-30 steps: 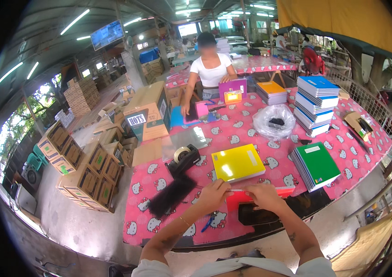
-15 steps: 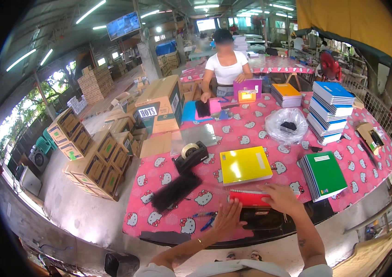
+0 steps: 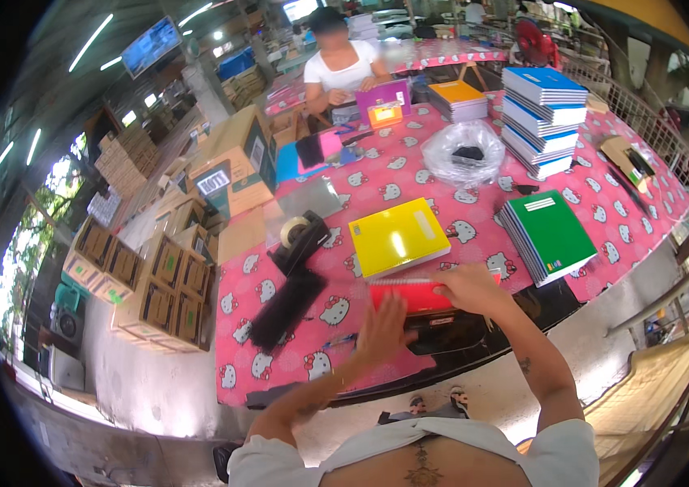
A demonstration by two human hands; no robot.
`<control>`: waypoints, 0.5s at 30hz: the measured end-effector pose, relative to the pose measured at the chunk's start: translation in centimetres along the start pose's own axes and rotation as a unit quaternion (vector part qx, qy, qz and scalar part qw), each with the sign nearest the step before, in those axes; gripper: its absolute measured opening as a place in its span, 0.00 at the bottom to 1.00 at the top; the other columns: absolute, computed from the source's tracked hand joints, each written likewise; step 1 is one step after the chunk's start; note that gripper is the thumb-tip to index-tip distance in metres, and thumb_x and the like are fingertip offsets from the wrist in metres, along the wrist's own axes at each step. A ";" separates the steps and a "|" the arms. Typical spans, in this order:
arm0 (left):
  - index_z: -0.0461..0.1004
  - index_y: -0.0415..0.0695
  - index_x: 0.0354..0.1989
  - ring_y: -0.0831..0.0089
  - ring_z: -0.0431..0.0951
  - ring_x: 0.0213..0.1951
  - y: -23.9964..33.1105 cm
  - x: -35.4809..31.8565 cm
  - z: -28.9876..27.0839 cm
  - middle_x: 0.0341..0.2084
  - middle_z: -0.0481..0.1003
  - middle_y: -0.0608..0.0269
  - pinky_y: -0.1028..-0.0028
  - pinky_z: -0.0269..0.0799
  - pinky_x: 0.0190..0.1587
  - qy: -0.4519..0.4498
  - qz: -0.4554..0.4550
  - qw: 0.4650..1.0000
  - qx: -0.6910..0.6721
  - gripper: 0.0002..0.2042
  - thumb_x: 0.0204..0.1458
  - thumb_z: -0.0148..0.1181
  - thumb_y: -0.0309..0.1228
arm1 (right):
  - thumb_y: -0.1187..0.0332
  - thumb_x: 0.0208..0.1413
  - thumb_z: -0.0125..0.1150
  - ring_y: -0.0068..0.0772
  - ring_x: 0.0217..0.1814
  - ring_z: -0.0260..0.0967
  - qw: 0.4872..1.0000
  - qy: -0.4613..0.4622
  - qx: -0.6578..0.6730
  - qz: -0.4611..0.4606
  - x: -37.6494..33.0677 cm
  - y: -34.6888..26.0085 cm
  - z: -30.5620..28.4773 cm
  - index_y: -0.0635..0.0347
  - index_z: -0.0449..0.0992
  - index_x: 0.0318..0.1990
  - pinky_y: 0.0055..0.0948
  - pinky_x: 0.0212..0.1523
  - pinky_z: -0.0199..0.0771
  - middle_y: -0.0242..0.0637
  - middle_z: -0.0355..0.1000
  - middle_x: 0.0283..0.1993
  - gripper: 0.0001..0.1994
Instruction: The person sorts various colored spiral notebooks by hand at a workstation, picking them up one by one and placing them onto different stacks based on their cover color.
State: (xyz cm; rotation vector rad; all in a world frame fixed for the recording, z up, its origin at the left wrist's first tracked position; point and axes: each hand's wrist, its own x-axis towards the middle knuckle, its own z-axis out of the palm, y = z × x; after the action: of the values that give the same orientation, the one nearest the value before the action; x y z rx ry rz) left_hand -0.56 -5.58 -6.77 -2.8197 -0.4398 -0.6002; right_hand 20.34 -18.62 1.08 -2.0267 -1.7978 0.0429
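A: Item in hand?
B: 1 red spiral notebook, at the table's near edge, over a black tray. Right hand lies on its right end, fingers curled onto the cover; left hand is flat beside its left edge, fingers apart.
A: Progress?
B: Judged partway: yellow notebooks and green notebooks sit stacked beyond; blue stacks at the far right.

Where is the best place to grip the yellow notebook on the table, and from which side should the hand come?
Probably the near long edge of the yellow notebook, approached from the person's own side. It lies flat and alone on the pink tablecloth, with bare cloth all around it. The tape dispenser stands on its left, so a reach from the front or right looks freest. Slide fingers under the edge, thumb on top.
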 end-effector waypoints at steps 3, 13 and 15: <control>0.58 0.30 0.68 0.44 0.53 0.72 0.2 1.9 -2.0 0.68 0.57 0.35 0.39 0.39 0.71 -0.188 -0.027 0.982 0.005 0.41 0.57 0.53 0.54 | 0.65 0.53 0.65 0.50 0.37 0.77 0.999 0.024 -0.003 -0.041 -0.2 0.9 0.4 0.52 0.81 0.43 0.49 0.42 0.75 0.44 0.79 0.31 0.11; 0.59 0.30 0.68 0.42 0.51 0.73 0.0 4.2 -1.0 0.69 0.56 0.35 0.40 0.41 0.71 0.020 0.001 0.999 0.050 0.40 0.56 0.56 0.53 | 0.62 0.52 0.68 0.49 0.38 0.77 0.998 0.010 -0.023 -0.052 -0.6 0.5 1.3 0.52 0.79 0.49 0.46 0.49 0.73 0.42 0.79 0.33 0.17; 0.59 0.33 0.68 0.49 0.51 0.74 2.8 1.7 -0.6 0.70 0.55 0.39 0.44 0.44 0.71 -0.066 0.031 0.995 -0.065 0.40 0.57 0.55 0.53 | 0.57 0.49 0.70 0.50 0.46 0.77 0.995 0.048 -0.068 -0.061 -1.1 1.1 1.3 0.49 0.68 0.65 0.46 0.55 0.71 0.43 0.79 0.41 0.34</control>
State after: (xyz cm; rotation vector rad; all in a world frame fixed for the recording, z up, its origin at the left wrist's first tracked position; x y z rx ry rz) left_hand 1.60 -7.94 -5.91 -2.9968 -0.3463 -0.4453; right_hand 20.84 -19.37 -0.75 -1.9694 -1.9049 -0.2159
